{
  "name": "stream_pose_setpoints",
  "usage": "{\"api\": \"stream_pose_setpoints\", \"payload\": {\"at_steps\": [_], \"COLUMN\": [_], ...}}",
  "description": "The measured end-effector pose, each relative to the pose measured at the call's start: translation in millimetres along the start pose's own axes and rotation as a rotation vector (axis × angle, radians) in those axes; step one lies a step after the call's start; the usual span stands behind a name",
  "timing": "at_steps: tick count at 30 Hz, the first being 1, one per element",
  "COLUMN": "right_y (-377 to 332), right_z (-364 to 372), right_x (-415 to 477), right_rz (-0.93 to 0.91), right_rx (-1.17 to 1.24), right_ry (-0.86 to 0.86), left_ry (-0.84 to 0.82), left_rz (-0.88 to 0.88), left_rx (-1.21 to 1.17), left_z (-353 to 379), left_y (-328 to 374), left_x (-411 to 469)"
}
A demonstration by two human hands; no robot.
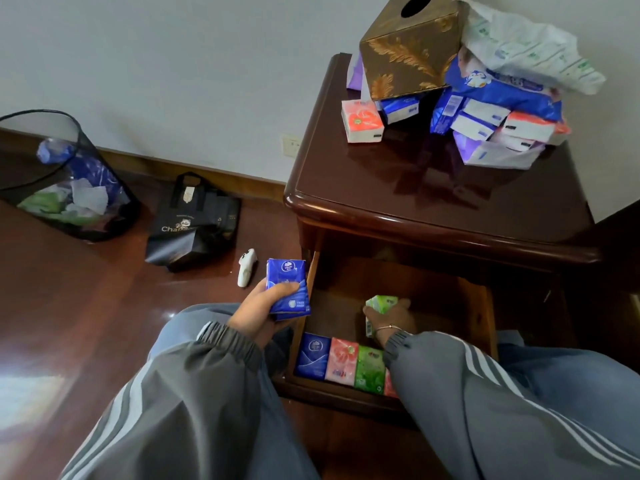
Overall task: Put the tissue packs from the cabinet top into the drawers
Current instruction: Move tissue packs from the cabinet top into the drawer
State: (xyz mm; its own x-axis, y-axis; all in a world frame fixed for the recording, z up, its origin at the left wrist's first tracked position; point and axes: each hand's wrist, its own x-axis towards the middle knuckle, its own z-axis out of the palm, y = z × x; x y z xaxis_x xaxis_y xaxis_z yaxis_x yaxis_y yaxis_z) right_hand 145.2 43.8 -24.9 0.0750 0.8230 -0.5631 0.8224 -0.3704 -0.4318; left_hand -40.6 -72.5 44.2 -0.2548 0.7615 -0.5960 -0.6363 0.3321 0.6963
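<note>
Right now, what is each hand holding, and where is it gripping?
The left hand grips blue tissue packs around their lower half. The right hand clasps a green tissue pack inside the open drawer.

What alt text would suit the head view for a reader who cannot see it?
A person's right hand places a green tissue pack inside the open drawer of a dark wooden cabinet, above a front row of packs. The left hand holds blue packs beside the drawer; more packs sit piled on top.
</note>
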Motion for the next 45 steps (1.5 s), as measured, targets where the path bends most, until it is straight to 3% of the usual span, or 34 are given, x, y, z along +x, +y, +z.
{"api": "stream_pose_setpoints", "payload": {"at_steps": [4, 5, 10, 15, 17, 27, 34, 39, 42, 45], "right_y": [8.5, 11.1, 14.9, 15.0, 17.3, 34.6, 39.0, 31.3, 9.1, -20.2], "right_z": [3.5, 4.5, -2.2, -13.9, -11.9, 12.4, 7.1, -8.7, -18.7, -28.4], "right_x": [3.8, 7.3, 31.4, 50.4, 52.8, 43.0, 48.1, 41.8, 19.2, -17.5], "right_rz": [0.111, 0.120, -0.109, -0.318, -0.351, -0.349, -0.395, -0.410, -0.429, -0.386], "right_rx": [0.019, 0.039, -0.030, -0.285, -0.297, -0.227, -0.299, -0.544, -0.333, 0.153], "right_ry": [-0.403, -0.432, -0.194, -0.379, -0.356, -0.164, -0.290, -0.276, -0.183, -0.396], "left_ry": [-0.014, -0.019, 0.004, 0.030, 0.027, -0.002, 0.010, -0.015, -0.017, -0.036], "left_rz": [0.016, 0.016, -0.001, 0.000, -0.006, -0.051, -0.074, -0.106, -0.095, -0.084], "left_rx": [0.004, 0.002, 0.022, 0.052, 0.050, 0.052, 0.086, 0.124, 0.186, 0.241], "left_z": [3.8, 5.2, 6.8, 7.4, 6.4, 3.2, 1.7, 7.2, 12.0, 13.8], "left_y": [1.2, 1.5, 2.2, 0.8, 0.6, 1.4, -2.4, -3.2, -7.3, -13.5], "left_x": [4.9, 6.0, 8.2, 9.0, 10.1, 14.1, 16.3, 14.9, 12.6, 11.2]}}
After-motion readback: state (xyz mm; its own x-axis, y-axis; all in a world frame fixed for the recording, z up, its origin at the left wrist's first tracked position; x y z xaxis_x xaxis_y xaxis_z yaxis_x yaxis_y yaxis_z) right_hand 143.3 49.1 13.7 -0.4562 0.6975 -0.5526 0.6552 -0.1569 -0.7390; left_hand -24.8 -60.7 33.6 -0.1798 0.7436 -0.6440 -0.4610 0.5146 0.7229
